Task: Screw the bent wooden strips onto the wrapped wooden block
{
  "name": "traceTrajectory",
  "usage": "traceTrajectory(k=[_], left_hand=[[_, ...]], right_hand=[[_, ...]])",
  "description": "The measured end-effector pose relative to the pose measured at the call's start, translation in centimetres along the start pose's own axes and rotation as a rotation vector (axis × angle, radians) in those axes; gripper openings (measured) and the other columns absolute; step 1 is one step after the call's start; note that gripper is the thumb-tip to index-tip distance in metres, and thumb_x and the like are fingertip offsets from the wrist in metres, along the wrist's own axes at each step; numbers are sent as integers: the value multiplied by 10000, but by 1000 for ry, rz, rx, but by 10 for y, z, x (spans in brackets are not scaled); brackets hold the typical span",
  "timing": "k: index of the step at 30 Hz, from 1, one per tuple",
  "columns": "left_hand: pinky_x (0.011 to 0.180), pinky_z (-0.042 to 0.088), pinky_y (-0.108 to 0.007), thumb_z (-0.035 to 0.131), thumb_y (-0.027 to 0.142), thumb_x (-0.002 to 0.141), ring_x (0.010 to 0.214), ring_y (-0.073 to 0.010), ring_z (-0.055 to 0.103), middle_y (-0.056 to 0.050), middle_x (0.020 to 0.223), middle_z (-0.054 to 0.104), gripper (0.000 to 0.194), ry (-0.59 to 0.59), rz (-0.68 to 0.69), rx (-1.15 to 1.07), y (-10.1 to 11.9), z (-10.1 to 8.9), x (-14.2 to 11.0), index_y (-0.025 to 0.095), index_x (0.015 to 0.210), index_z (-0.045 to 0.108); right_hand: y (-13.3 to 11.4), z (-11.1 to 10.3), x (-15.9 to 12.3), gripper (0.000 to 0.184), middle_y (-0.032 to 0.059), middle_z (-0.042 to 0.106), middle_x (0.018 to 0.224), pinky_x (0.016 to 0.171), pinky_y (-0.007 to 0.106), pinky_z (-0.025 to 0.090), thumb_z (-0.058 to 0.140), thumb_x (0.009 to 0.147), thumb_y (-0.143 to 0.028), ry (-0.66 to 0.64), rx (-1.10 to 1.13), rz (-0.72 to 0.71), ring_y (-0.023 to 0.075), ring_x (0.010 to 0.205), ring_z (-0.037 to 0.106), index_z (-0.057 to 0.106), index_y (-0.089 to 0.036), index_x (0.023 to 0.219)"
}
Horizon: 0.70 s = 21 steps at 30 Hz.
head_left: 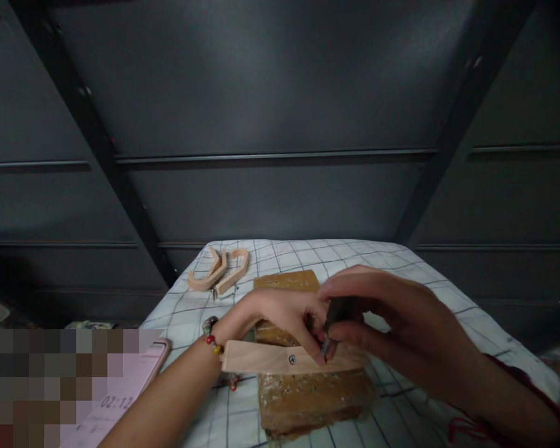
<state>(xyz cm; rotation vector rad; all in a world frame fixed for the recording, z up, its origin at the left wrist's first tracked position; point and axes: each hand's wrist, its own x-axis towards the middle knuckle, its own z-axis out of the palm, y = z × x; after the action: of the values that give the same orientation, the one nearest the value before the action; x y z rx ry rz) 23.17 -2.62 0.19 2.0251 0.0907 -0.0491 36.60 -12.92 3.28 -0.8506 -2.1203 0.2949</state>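
Head view shows the right hand [396, 311] gripping a dark hand tool [340, 312] between thumb and fingers, its metal tip slanting down to a pale wooden bar [261, 358]. The left hand [284, 308] is curled, its thumb resting at the tip; I cannot tell whether it pinches a small part there. The bar lies crosswise on a brown taped block [312, 398] on the cloth-covered table [298, 252], with one screw [292, 359] sitting in it, left of the tip. For clean work, the tool probably wants standing straighter over its spot, pressed firmly while the left fingers steady the tip and the bar is kept from rocking. At the near left, a phone [135, 373] reads "02:12"; smaller text below is too blurred to read. No brand is legible.
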Motion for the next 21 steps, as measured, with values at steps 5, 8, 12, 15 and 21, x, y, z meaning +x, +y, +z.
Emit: traceTrajectory(k=[5, 8, 12, 15, 21], left_hand=[[577, 404, -176, 641, 112, 610, 595, -87, 509, 47, 611, 571, 76, -106, 9, -17, -18, -3, 1, 162, 658, 608], [623, 418, -205, 625, 199, 652, 670, -115, 533, 16, 696, 591, 106, -148, 47, -15, -29, -4, 1, 149, 743, 602], [615, 400, -221, 622, 236, 651, 648, -115, 498, 16, 683, 571, 133, -146, 109, -5, -30, -4, 1, 147, 746, 597], [584, 389, -214, 638, 245, 637, 609, -105, 484, 21, 653, 562, 131, -138, 117, -2, -29, -4, 2, 146, 712, 599], [579, 417, -204, 676, 199, 586, 611, -115, 527, 29, 624, 596, 119, -76, 52, -13, -23, -3, 3, 144, 675, 621]], right_hand=[[-4, -13, 2, 408, -22, 600, 990, 730, 197, 426, 424, 805, -84, -142, -108, -46, 107, 868, 555, 417, -293, 1155], [-4, -13, 1, 328, -53, 604, 836, 615, 185, 432, 482, 776, -101, -101, -116, -6, 92, 705, 565, 483, -311, 1028], [-3, -7, -2, 164, -41, 554, 689, 464, 201, 414, 565, 737, -196, 24, -122, 53, 99, 542, 520, 501, -253, 877], [-2, -1, -3, 117, -20, 538, 676, 452, 226, 417, 578, 730, -255, 51, -122, 85, 121, 550, 516, 487, -229, 798], [0, 0, -1, 305, 6, 586, 901, 636, 261, 470, 485, 782, -122, -11, -41, -7, 154, 776, 569, 452, -302, 1026]])
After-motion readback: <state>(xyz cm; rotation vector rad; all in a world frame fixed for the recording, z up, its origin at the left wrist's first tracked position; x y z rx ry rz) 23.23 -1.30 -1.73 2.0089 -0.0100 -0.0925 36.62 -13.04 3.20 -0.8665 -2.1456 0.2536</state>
